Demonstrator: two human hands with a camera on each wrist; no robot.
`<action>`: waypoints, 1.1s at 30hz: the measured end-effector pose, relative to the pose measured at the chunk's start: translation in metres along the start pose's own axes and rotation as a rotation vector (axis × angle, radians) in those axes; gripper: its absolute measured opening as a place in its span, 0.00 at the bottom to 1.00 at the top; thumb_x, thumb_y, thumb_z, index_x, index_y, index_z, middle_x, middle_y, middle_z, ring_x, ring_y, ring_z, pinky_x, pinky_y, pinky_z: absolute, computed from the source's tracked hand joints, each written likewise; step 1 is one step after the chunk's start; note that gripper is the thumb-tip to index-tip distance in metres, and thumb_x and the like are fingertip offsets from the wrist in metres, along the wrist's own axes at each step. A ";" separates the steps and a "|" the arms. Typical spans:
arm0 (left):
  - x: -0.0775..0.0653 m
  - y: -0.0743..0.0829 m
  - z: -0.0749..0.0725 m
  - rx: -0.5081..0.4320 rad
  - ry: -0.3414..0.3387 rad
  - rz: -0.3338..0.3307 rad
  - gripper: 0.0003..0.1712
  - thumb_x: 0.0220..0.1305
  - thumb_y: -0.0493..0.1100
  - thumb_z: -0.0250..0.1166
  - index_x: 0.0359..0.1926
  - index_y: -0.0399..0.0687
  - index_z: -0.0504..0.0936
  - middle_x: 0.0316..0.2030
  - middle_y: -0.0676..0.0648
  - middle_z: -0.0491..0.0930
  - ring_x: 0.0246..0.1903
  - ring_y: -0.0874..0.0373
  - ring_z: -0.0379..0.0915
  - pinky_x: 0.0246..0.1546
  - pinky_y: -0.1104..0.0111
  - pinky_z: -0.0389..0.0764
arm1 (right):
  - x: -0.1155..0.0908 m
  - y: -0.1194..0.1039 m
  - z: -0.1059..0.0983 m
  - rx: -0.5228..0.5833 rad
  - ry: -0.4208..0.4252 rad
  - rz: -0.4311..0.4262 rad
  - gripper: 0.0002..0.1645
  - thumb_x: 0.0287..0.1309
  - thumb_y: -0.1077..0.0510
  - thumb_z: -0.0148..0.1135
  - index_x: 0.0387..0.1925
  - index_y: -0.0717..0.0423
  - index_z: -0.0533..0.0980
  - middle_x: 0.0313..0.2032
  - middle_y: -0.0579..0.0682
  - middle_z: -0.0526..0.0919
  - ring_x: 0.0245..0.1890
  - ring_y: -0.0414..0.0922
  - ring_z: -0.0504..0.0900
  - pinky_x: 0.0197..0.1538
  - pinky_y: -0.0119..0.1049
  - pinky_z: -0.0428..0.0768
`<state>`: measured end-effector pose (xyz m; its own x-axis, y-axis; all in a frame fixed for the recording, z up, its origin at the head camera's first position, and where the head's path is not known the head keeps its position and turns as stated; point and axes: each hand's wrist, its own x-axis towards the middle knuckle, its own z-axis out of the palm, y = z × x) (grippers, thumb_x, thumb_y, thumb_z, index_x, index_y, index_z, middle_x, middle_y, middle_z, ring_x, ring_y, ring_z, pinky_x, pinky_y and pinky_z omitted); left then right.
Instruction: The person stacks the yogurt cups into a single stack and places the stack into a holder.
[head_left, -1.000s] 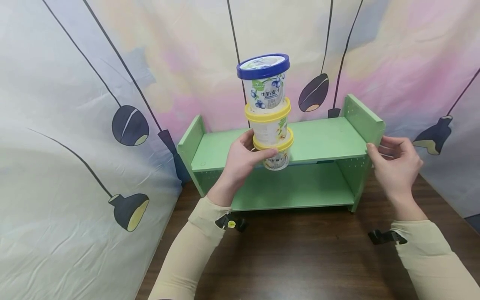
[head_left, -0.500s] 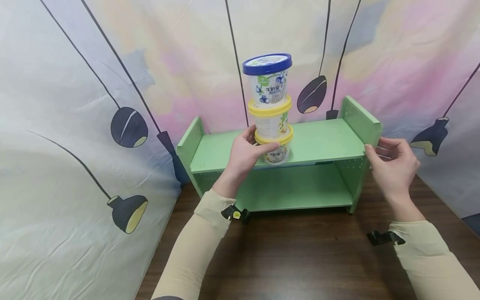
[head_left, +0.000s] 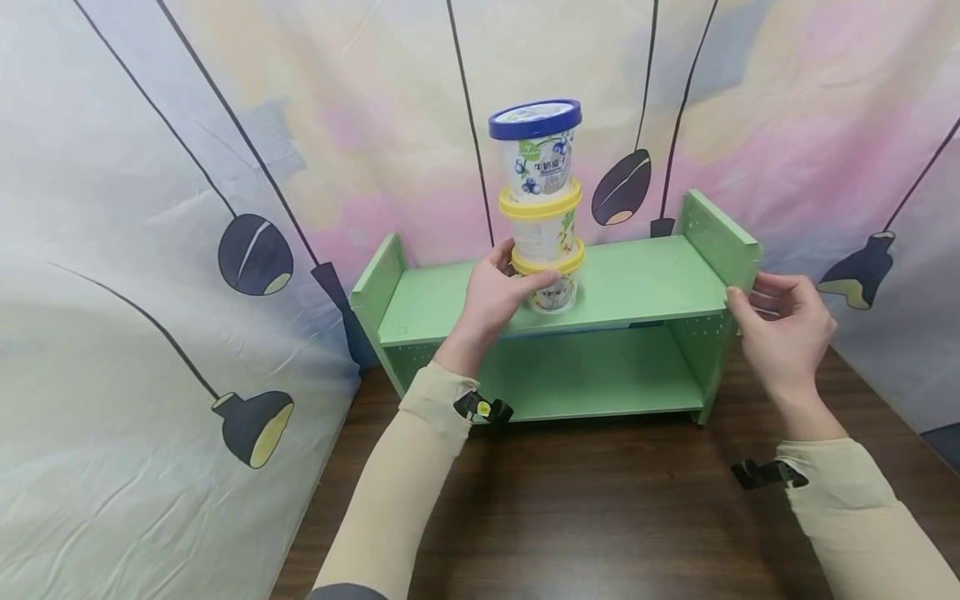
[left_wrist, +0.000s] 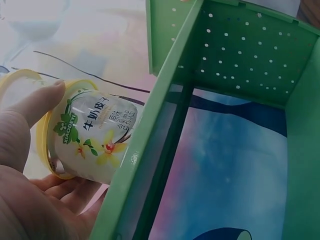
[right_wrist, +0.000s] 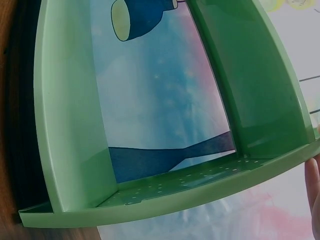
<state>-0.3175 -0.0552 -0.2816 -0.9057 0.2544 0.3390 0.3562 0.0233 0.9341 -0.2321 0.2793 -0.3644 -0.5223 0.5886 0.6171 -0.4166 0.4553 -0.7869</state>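
Observation:
Three tubs stand stacked in the head view. On top is a blue-lidded tub [head_left: 543, 167] with blueberries printed on it. Below it sits a yellow-lidded tub [head_left: 543, 236], and a second yellow-lidded tub [head_left: 555, 293] forms the base. My left hand [head_left: 495, 292] grips this lowest tub, thumb across its front and fingers behind. The stack is over the top board of a green shelf [head_left: 637, 275]; whether its base touches the board I cannot tell. My right hand [head_left: 787, 329] holds the shelf's right side panel, thumb at its front edge and fingers on its outer side.
The shelf has a lower board [head_left: 592, 383] and raised side panels [head_left: 378, 279]. It stands on a dark wooden table [head_left: 585, 508]. A cloth backdrop [head_left: 337, 108] printed with lamps hangs close behind and at both sides.
My left hand has carried the stack of tubs slightly up and away from me, farther over the top board. My right hand keeps its hold on the side panel.

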 end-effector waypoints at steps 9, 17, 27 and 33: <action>0.009 -0.002 0.005 0.043 0.039 -0.034 0.48 0.57 0.45 0.85 0.76 0.49 0.73 0.62 0.52 0.83 0.62 0.57 0.78 0.68 0.59 0.74 | -0.001 -0.001 -0.003 -0.001 0.004 -0.007 0.20 0.59 0.64 0.78 0.52 0.65 0.85 0.42 0.33 0.87 0.39 0.26 0.86 0.45 0.20 0.82; 0.012 -0.004 0.000 0.113 0.040 -0.035 0.49 0.58 0.51 0.84 0.77 0.53 0.72 0.62 0.54 0.82 0.65 0.58 0.75 0.71 0.56 0.71 | -0.001 0.000 0.002 -0.009 0.000 -0.005 0.20 0.60 0.63 0.78 0.53 0.64 0.85 0.45 0.37 0.89 0.40 0.26 0.86 0.45 0.20 0.82; -0.008 -0.007 -0.017 0.304 0.070 -0.041 0.64 0.59 0.61 0.81 0.86 0.49 0.54 0.83 0.55 0.55 0.82 0.53 0.49 0.79 0.52 0.58 | -0.003 0.002 0.006 0.000 -0.005 0.010 0.20 0.60 0.63 0.77 0.53 0.63 0.85 0.47 0.41 0.90 0.41 0.27 0.86 0.45 0.20 0.82; -0.053 -0.024 -0.039 0.437 0.152 0.263 0.51 0.68 0.55 0.75 0.84 0.47 0.61 0.81 0.51 0.62 0.76 0.40 0.62 0.75 0.52 0.66 | -0.013 -0.002 0.001 0.023 -0.002 0.022 0.20 0.64 0.63 0.76 0.56 0.62 0.84 0.50 0.40 0.88 0.48 0.31 0.86 0.48 0.21 0.81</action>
<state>-0.2871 -0.1066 -0.3173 -0.7847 0.1633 0.5980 0.6085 0.3867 0.6930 -0.2250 0.2698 -0.3708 -0.5331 0.5970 0.5995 -0.4218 0.4268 -0.8000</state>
